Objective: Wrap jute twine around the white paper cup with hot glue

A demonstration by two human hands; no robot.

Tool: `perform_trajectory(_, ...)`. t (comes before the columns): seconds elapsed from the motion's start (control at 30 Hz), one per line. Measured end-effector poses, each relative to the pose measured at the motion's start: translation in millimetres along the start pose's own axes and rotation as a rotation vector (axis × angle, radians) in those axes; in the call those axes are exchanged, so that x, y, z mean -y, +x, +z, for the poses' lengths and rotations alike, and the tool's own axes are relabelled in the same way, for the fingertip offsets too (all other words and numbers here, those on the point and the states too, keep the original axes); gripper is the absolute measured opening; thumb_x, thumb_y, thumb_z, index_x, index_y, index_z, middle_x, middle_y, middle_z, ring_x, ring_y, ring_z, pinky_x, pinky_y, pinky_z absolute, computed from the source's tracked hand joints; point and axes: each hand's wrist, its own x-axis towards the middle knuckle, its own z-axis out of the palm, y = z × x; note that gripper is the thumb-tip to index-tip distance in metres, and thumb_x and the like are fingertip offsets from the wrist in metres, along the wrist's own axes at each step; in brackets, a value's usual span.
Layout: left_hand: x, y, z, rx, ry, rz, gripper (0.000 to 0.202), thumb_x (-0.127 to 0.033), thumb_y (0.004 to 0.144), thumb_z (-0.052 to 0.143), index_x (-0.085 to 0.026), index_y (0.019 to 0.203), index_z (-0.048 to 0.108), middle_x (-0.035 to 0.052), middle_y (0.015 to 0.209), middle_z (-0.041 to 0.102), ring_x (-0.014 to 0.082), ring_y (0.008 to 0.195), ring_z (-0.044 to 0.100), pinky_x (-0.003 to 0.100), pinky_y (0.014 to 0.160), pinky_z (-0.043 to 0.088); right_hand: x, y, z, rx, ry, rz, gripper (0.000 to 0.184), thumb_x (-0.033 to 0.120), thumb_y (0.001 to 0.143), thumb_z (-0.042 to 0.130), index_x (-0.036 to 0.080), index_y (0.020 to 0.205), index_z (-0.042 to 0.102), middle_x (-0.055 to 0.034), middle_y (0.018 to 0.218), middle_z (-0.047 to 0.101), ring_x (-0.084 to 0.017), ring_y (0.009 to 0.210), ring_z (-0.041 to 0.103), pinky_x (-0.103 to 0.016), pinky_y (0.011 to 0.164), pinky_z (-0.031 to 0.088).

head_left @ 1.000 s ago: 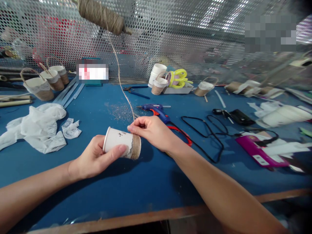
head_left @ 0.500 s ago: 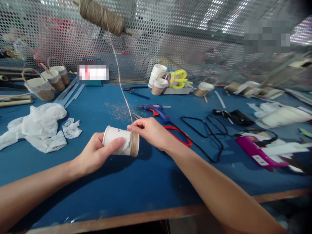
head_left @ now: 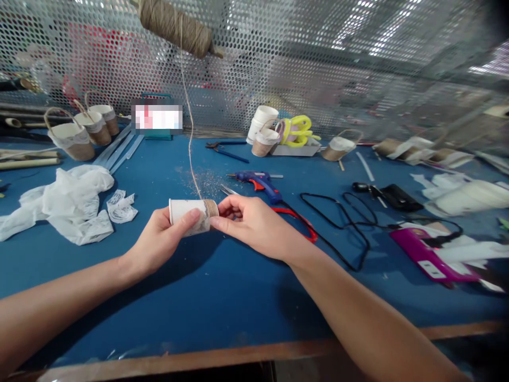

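My left hand is closed round a white paper cup that lies on its side, rim to the left. A band of brown jute twine is wound round the cup's base end. My right hand holds that base end, fingers curled against the wound twine. A single strand of twine runs up from the cup to a twine spool hanging on the mesh wall above.
On the blue table lie a blue glue gun, red-handled scissors, black cords, a magenta box, crumpled white plastic and lace, finished twine-wrapped cup baskets, stacked cups and pliers.
The cup has turned in my hands and moved slightly up and away. My right hand slid from the cup's top to its base end. The view shifted a little.
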Motion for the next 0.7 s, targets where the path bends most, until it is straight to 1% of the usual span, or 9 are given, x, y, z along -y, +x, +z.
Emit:
perform_trajectory(0.13, 0.3, -0.5, 0.1, 0.014, 0.103, 0.08, 0.025, -0.032, 0.076, 0.057, -0.013, 0.09, 0.067, 0.0037, 0.086, 0.071, 0.0148, 0.074, 0.062, 0.023, 0.071, 0.048, 3.1, 1.6, 3.0, -0.04, 0.032, 0.034, 0.014, 0.029, 0.071, 0.056, 0.016, 0.075, 0.054, -0.0018, 0.069, 0.058, -0.012, 0.062, 0.052, -0.026, 0.058, 0.042)
perform_trajectory(0.23, -0.1, -1.4, 0.7, 0.019, 0.159, 0.113, 0.027, -0.032, 0.078, 0.055, -0.013, 0.093, 0.066, 0.0047, 0.091, 0.07, 0.0167, 0.078, 0.063, 0.025, 0.073, 0.048, 4.2, 1.1, 3.2, -0.055, 0.039, 0.036, 0.013, 0.028, 0.07, 0.057, 0.016, 0.073, 0.053, -0.0009, 0.066, 0.056, -0.011, 0.06, 0.05, -0.025, 0.055, 0.041)
perform_trajectory(0.43, -1.7, -2.3, 0.9, 0.024, 0.2, 0.115, 0.026, -0.03, 0.078, 0.054, -0.012, 0.093, 0.066, 0.0046, 0.09, 0.071, 0.0179, 0.08, 0.063, 0.026, 0.076, 0.049, 1.5, 1.0, 4.3, -0.054, 0.037, 0.03, 0.014, 0.029, 0.069, 0.057, 0.016, 0.073, 0.053, -0.0007, 0.066, 0.055, -0.011, 0.059, 0.049, -0.025, 0.055, 0.041)
perform_trajectory(0.7, 1.3, -1.4, -0.5, 0.043, 0.199, 0.114, 0.028, -0.031, 0.079, 0.054, -0.011, 0.096, 0.065, 0.0058, 0.098, 0.069, 0.0181, 0.085, 0.062, 0.027, 0.08, 0.048, 0.3, 2.0, 5.5, -0.057, 0.041, 0.021, 0.012, 0.027, 0.07, 0.057, 0.017, 0.071, 0.051, -0.0001, 0.064, 0.054, -0.01, 0.058, 0.048, -0.024, 0.053, 0.04)
